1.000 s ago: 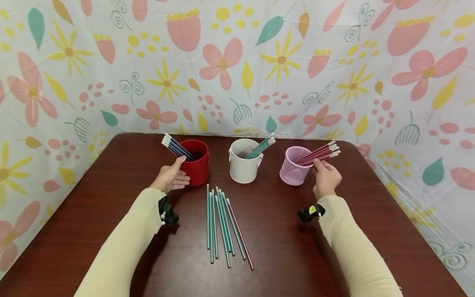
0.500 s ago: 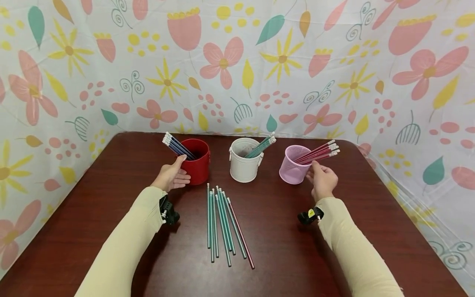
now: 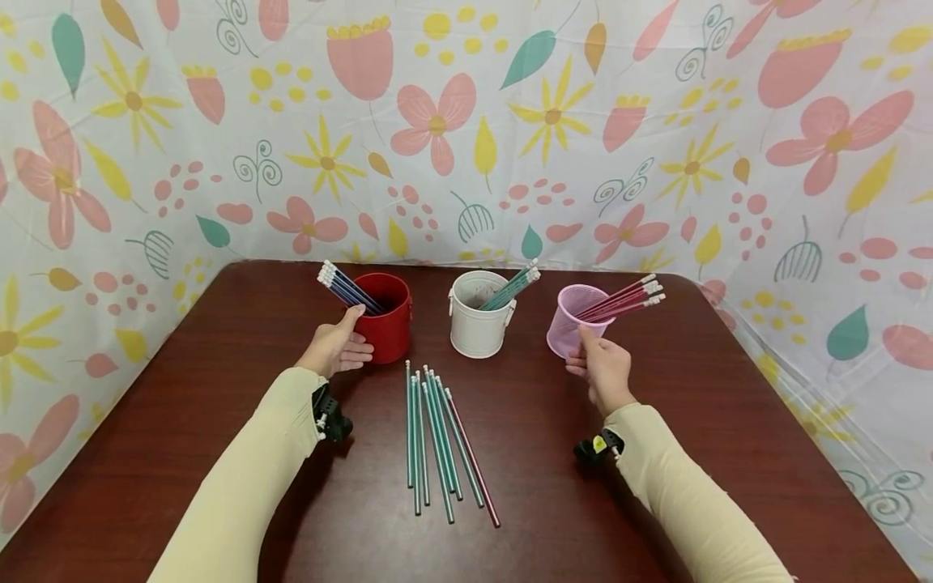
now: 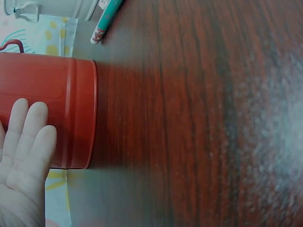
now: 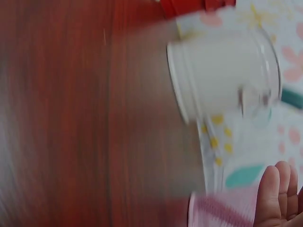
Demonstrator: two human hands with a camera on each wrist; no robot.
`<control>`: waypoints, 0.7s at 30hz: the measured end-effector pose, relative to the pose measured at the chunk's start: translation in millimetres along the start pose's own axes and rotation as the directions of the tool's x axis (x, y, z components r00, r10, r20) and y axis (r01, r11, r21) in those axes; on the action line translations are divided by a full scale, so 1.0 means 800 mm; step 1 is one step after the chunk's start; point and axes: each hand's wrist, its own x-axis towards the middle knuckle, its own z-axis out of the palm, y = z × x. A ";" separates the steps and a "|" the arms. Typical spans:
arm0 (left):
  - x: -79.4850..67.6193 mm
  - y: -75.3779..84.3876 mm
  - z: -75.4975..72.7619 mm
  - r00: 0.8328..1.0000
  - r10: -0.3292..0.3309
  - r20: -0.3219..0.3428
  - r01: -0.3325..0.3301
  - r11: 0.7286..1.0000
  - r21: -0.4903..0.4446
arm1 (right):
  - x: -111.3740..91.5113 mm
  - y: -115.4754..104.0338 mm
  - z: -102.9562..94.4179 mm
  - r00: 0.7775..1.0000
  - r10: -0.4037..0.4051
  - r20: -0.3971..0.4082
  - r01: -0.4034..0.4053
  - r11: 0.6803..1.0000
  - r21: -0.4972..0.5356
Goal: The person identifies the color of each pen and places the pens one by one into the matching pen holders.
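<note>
My left hand (image 3: 335, 344) rests on the left side of a red bucket (image 3: 392, 336), its fingers straight along the wall and the thumb up near the rim. Dark blue pencils (image 3: 348, 287) lean leftward out of that bucket. At the right, my right hand (image 3: 607, 368) is in front of a pink mesh pen cup (image 3: 561, 320), fingers extended and nothing visible in its grasp. Whether it touches the cup is hard to tell. Several red pencils (image 3: 623, 300) slant out of the cup to the right, white erasers up.
Between these two stands a white bucket (image 3: 474, 334) with green pencils (image 3: 513, 290) leaning right. Loose green pencils (image 3: 436, 437) and one red pencil (image 3: 474, 461) lie on the brown table (image 3: 554, 494). A flowered cloth (image 3: 437, 210) hangs behind the table.
My right hand has moved from beside the red pencils leftward and down to the front of the pink cup. The left hand stays at the red bucket.
</note>
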 end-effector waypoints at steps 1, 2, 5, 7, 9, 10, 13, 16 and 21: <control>0.000 0.000 0.000 1.000 0.001 0.000 -0.001 1.000 0.000 | -0.005 0.002 0.005 1.000 -0.003 0.027 0.003 1.000 -0.010; 0.000 -0.001 0.000 1.000 0.000 -0.002 0.000 1.000 -0.001 | -0.010 0.003 0.009 0.998 -0.003 0.064 0.005 1.000 -0.031; 0.000 -0.001 0.000 1.000 0.003 -0.002 -0.003 1.000 0.001 | -0.026 0.008 0.024 0.979 0.017 0.204 0.012 0.990 -0.141; 0.000 -0.001 0.000 1.000 0.005 -0.002 -0.005 1.000 0.001 | -0.036 0.011 0.035 0.950 0.040 0.310 0.045 0.964 -0.263; 0.001 0.000 0.000 1.000 0.007 -0.001 -0.007 1.000 0.002 | -0.044 0.014 0.045 0.909 0.074 0.411 0.114 0.903 -0.414; 0.001 0.000 0.000 1.000 0.007 -0.001 -0.007 1.000 0.004 | -0.048 0.016 0.050 0.881 0.097 0.463 0.165 0.855 -0.492; 0.001 0.000 0.000 1.000 0.006 0.004 -0.006 1.000 0.005 | -0.059 0.020 0.063 0.793 0.190 0.579 0.328 0.667 -0.669; 0.001 -0.001 -0.001 1.000 0.004 0.007 -0.004 1.000 0.003 | -0.068 0.023 0.075 0.713 0.287 0.640 0.458 0.500 -0.735; 0.000 0.000 0.000 1.000 0.007 0.012 -0.007 1.000 -0.002 | -0.080 0.027 0.094 0.657 0.349 0.668 0.532 0.413 -0.739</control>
